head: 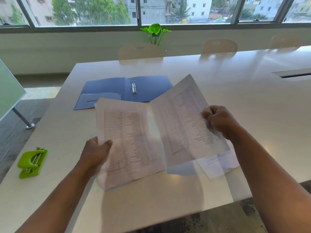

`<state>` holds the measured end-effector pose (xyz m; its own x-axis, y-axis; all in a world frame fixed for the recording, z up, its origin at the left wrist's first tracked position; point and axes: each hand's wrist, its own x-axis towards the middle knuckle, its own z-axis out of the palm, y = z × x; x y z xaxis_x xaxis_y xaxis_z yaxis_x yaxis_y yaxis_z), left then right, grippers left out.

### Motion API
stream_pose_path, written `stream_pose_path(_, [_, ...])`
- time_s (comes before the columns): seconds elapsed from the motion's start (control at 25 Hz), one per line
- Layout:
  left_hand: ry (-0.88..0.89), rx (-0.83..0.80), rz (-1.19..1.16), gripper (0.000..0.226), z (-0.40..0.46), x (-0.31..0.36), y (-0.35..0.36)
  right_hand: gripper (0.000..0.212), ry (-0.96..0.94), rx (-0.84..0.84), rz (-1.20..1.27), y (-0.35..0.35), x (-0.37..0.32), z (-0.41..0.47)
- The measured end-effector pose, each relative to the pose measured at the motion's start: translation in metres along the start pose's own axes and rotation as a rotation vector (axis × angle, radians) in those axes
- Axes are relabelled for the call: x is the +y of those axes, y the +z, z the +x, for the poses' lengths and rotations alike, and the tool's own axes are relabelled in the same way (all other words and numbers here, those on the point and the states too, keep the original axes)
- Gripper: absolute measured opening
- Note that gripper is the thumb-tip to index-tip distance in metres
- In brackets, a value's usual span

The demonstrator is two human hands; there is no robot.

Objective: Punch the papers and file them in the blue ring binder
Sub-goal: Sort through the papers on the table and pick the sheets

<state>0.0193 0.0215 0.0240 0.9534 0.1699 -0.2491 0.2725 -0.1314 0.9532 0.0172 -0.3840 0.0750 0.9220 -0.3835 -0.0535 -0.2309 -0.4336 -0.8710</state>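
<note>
Table (218, 91) lay under everything, the blue binder (107, 89) open flat at its far side. We held the papers (127, 142) above its near edge: left hand (96, 153) gripping the stack, right hand (218, 121) pinching one sheet (186, 120). Light and floppy, they looked easiest to hold by their edges. Punch (32, 163) sat near left.

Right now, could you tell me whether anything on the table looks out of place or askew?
Only one thing: loose sheets lie skewed past the table's near edge, below the paper in the right hand.
</note>
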Motion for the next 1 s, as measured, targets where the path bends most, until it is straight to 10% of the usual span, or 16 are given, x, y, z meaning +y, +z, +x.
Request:
stream_pose_path(0.72, [-0.023, -0.080, -0.215, 0.014, -0.018, 0.027, 0.018, 0.023, 0.097, -0.340, 0.524, 0.094, -0.027, -0.028])
stream_pose_path(1.0, [0.176, -0.191, -0.138, 0.051, -0.025, 0.030, 0.023, 0.022, 0.103, -0.380, 0.660, 0.109, -0.035, -0.038])
